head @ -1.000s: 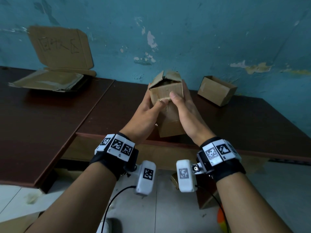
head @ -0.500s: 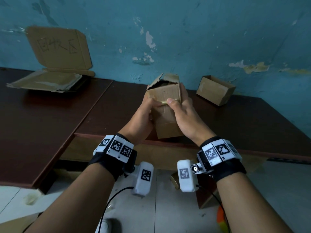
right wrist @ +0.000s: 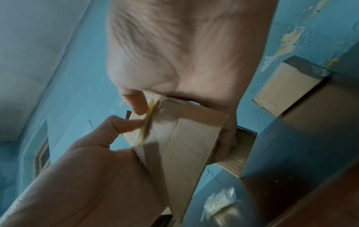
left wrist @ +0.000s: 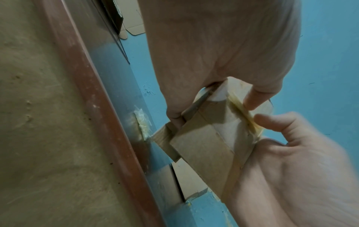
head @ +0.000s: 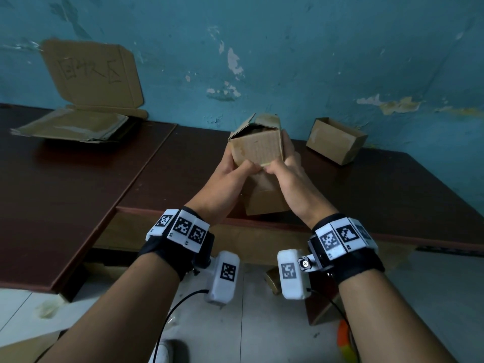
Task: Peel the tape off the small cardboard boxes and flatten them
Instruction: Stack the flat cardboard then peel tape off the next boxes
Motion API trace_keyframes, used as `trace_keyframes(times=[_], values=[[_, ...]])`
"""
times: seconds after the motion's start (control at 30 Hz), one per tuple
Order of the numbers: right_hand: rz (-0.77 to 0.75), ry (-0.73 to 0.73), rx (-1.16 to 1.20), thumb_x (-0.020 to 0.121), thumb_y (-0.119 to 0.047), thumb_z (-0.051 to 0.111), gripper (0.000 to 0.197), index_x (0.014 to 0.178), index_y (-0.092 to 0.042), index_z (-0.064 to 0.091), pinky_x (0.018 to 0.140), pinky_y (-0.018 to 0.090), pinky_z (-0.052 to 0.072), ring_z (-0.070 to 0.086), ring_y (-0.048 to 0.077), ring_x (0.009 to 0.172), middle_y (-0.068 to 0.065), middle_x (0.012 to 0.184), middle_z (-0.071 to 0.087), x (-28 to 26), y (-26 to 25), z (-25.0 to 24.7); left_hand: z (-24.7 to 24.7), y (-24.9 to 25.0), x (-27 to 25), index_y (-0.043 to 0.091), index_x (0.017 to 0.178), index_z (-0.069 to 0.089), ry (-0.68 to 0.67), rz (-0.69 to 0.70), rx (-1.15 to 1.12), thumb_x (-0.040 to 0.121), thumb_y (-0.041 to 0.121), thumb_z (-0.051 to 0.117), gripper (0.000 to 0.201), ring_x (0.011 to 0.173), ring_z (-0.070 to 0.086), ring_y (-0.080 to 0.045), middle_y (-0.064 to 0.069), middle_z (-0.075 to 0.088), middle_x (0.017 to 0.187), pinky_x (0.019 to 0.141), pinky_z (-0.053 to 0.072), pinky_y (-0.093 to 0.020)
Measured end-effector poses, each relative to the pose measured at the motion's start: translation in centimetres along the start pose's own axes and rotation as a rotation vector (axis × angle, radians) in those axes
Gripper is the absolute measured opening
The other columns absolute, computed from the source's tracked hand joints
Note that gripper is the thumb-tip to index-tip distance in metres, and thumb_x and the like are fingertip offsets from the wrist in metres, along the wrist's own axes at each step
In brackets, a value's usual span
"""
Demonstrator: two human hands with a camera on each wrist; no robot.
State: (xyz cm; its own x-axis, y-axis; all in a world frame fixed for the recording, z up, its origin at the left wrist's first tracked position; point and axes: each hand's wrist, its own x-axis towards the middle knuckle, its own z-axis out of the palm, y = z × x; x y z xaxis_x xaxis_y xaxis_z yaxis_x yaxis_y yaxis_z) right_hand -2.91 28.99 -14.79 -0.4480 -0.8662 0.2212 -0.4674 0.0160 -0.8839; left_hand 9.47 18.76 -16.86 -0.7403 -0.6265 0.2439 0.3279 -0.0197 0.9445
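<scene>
A small cardboard box with its top flaps open is held upright over the table's front edge, between both hands. My left hand grips its left side and my right hand grips its right side, fingers wrapped behind. Both thumbs meet on a yellowish tape strip across the near face. In the wrist views the tape runs along the box between the two thumbs. A second small box lies on the table at the back right.
The dark brown table stands against a blue wall. A pile of flattened cardboard lies at the back left under a propped cardboard sign. A crumpled wad of peeled tape lies on the table near the box.
The box has tipped a little to the left and turned in my hands. Both thumbs have slid slightly lower on the near face and now meet at the tape strip.
</scene>
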Motion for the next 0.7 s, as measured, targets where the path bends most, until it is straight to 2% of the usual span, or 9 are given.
trace_keyframes(times=[0.13,0.23,0.33,0.4,0.47,0.5,0.53,0.6,0.7], values=[[0.002,-0.008,0.019,0.075,-0.064,0.054,0.082,0.153,-0.066,0.032,0.119,0.062,0.043,0.044,0.034,0.142,0.003,0.151,0.041,-0.2,-0.3,-0.2,-0.1,0.0,0.0,0.021,0.155,0.042,-0.005,0.011,-0.001,0.092,0.017,0.063,0.067,0.128,0.068,-0.023,-0.008,0.066,0.138,0.099,0.060,-0.037],[0.007,-0.015,0.018,0.075,-0.066,0.057,0.090,0.161,-0.054,0.030,0.119,0.062,0.044,0.044,0.035,0.143,0.004,0.153,0.039,-0.2,-0.4,0.0,-0.3,-0.3,0.1,0.020,0.154,0.042,-0.013,0.012,-0.018,0.093,0.015,0.064,0.065,0.133,0.065,-0.029,-0.013,0.064,0.142,0.102,0.059,-0.041],[0.010,-0.016,0.015,0.075,-0.061,0.056,0.088,0.159,-0.056,0.029,0.120,0.064,0.043,0.043,0.034,0.144,0.002,0.152,0.039,-0.1,-0.3,0.2,-0.3,-0.4,0.2,0.018,0.154,0.042,-0.020,-0.007,-0.045,0.089,0.010,0.063,0.070,0.134,0.063,-0.036,-0.019,0.061,0.144,0.101,0.058,-0.042],[0.009,-0.023,0.004,0.073,-0.057,0.055,0.090,0.159,-0.055,0.030,0.120,0.063,0.042,0.041,0.032,0.144,0.002,0.150,0.040,0.0,-0.3,0.3,-0.4,-0.2,0.2,0.014,0.153,0.043,-0.004,-0.023,-0.063,0.081,0.009,0.060,0.074,0.128,0.063,-0.036,-0.020,0.061,0.139,0.097,0.058,-0.040],[0.006,-0.026,-0.006,0.070,-0.055,0.055,0.093,0.159,-0.052,0.030,0.120,0.063,0.042,0.042,0.031,0.142,0.002,0.148,0.041,0.0,-0.2,0.3,-0.5,-0.3,0.2,0.006,0.151,0.046,0.027,-0.032,-0.096,0.079,0.015,0.057,0.073,0.128,0.059,-0.047,-0.030,0.058,0.138,0.099,0.055,-0.047],[0.006,-0.028,-0.014,0.069,-0.055,0.055,0.096,0.161,-0.052,0.028,0.120,0.064,0.041,0.041,0.032,0.143,0.002,0.149,0.040,-0.1,-0.3,0.3,-0.6,-0.2,0.2,0.001,0.150,0.049,0.045,-0.042,-0.125,0.084,0.020,0.056,0.069,0.133,0.055,-0.055,-0.036,0.056,0.141,0.101,0.052,-0.053],[0.009,-0.031,-0.024,0.068,-0.054,0.055,0.101,0.164,-0.053,0.024,0.121,0.065,0.040,0.040,0.031,0.144,0.002,0.151,0.040,-0.1,-0.2,0.4,-0.5,-0.1,0.1,-0.001,0.149,0.052,0.072,-0.052,-0.153,0.093,0.026,0.053,0.063,0.135,0.053,-0.058,-0.039,0.056,0.142,0.104,0.051,-0.056],[0.027,-0.045,-0.044,0.067,-0.055,0.056,0.110,0.169,-0.054,0.014,0.124,0.064,0.037,0.036,0.029,0.149,0.000,0.156,0.038,0.0,-0.2,0.6,-0.4,0.3,0.2,0.003,0.146,0.060,0.112,-0.071,-0.177,0.108,0.040,0.044,0.056,0.133,0.063,-0.049,-0.032,0.065,0.140,0.109,0.055,-0.055],[0.018,-0.051,-0.050,0.072,-0.053,0.061,0.111,0.171,-0.051,0.012,0.125,0.062,0.038,0.036,0.026,0.154,-0.001,0.163,0.035,0.3,0.1,1.2,-0.3,0.4,0.5,0.017,0.152,0.055,0.159,-0.114,-0.183,0.107,0.060,0.047,0.063,0.130,0.070,-0.032,-0.018,0.069,0.143,0.112,0.055,-0.056]])
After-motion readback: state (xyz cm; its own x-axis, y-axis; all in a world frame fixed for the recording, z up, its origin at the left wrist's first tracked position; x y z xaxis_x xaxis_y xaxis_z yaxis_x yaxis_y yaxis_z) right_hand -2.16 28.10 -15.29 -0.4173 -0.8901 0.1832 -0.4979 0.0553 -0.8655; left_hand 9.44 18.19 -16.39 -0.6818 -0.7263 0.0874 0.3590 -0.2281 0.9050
